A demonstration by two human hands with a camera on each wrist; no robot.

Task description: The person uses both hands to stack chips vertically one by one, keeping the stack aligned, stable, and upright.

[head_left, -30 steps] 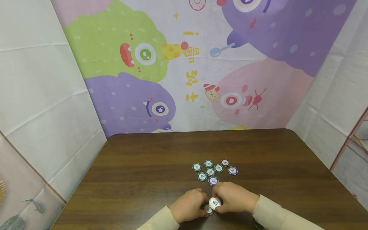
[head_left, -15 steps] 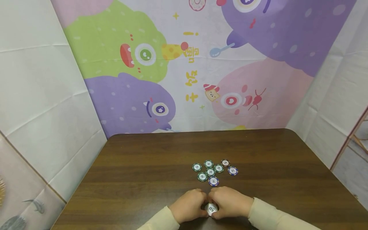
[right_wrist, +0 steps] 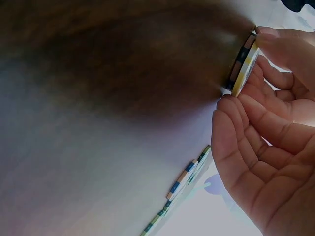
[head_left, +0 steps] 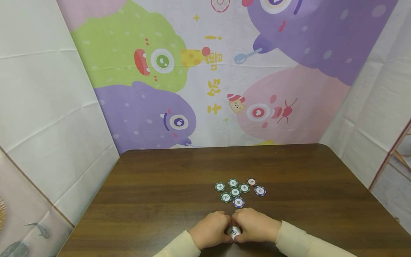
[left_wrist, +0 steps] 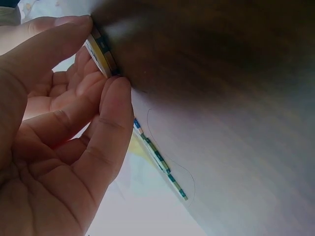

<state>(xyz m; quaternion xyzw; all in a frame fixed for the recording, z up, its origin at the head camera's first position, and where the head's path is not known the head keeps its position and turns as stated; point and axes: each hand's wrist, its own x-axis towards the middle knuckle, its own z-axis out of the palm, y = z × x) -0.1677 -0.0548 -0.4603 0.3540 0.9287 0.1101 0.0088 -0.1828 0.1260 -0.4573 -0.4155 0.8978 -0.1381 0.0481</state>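
On the table near the front edge, a white-faced poker chip (head_left: 234, 232) marked 50 lies on top of a darker chip. In the right wrist view the yellow-edged upper chip (right_wrist: 245, 69) and the black-and-pinkish-brown edge of the lower chip (right_wrist: 236, 66) sit face to face, their rims roughly aligned. My left hand (head_left: 209, 230) holds the two-chip stack from the left between thumb and finger. From the other side my right hand (head_left: 258, 225) grips it the same way. Fingertips of both hands nearly meet and hide parts of the chip rims.
Beyond the hands several green-edged chips (head_left: 235, 192) lie flat in a loose cluster. A blue-edged chip (head_left: 238, 202) is nearest me, with another blue chip (head_left: 260, 191) and a brown chip (head_left: 252, 182) at the right. A printed cloth (head_left: 218, 132) hangs behind the table.
My right hand has brought the 50 chip left and down onto the darker chip beside my left hand. Over the last half second both shifted slightly left. The left hand stayed nearly still.
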